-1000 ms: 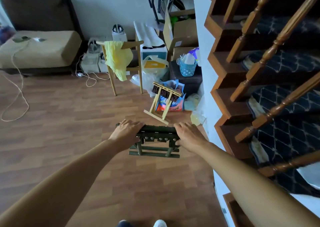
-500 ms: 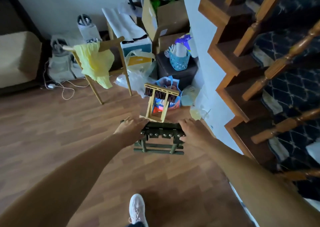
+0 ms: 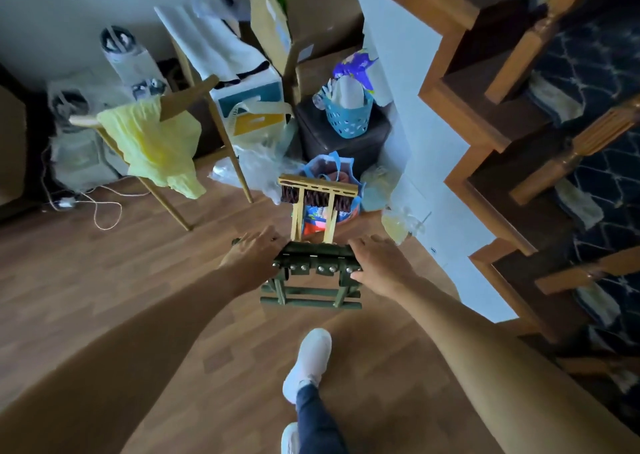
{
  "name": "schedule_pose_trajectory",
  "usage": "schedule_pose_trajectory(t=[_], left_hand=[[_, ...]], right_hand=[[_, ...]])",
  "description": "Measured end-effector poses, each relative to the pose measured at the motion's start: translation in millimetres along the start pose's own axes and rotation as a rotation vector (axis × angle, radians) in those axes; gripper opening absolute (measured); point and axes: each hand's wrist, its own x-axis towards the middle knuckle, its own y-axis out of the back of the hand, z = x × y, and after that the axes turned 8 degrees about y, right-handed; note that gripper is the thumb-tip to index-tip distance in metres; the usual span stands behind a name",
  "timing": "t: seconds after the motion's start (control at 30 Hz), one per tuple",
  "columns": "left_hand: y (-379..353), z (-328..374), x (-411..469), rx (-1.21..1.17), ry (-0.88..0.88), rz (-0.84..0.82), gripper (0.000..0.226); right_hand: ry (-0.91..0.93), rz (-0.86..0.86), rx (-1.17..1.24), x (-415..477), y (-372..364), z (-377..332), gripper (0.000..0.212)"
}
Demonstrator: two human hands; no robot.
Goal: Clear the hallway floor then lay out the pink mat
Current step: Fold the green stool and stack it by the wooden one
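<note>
A small dark green folding stool [image 3: 313, 280] hangs above the wooden floor, held from both sides. My left hand [image 3: 251, 258] grips its left end and my right hand [image 3: 375, 266] grips its right end. Just beyond it, a light wooden folding stool [image 3: 315, 207] lies tipped against a colourful bag [image 3: 329, 176] on the floor. No pink mat is in view.
A wooden chair [image 3: 194, 97] draped with yellow cloth [image 3: 156, 145] stands left of the clutter. Cardboard boxes [image 3: 311, 20], plastic bags, a blue basket [image 3: 348, 117] on a dark ottoman fill the corner. A white wall [image 3: 415, 124] and stairs [image 3: 519, 107] are to the right. My white shoe [image 3: 308, 360] steps forward.
I have walked forward carrying the green stool toward the cluttered corner; the tipped wooden stool and bags are now closer, and my foot has come into view.
</note>
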Motion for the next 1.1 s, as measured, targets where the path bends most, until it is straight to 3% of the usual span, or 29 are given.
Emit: schedule_pose_trajectory(t=[0.6,1.1], left_hand=[[-110.3,-61.5,225.2,0.145,0.005,-0.276,0.053],[-247.6,-115.3,330.6,0.259,-0.062,-0.304,0.049]], right_hand=[[-0.068,-0.156,0.124,175.6,-113.2,113.3,0.044],[-0.126,-0.212,0.143,271.4,-258.1,163.2,0.045]])
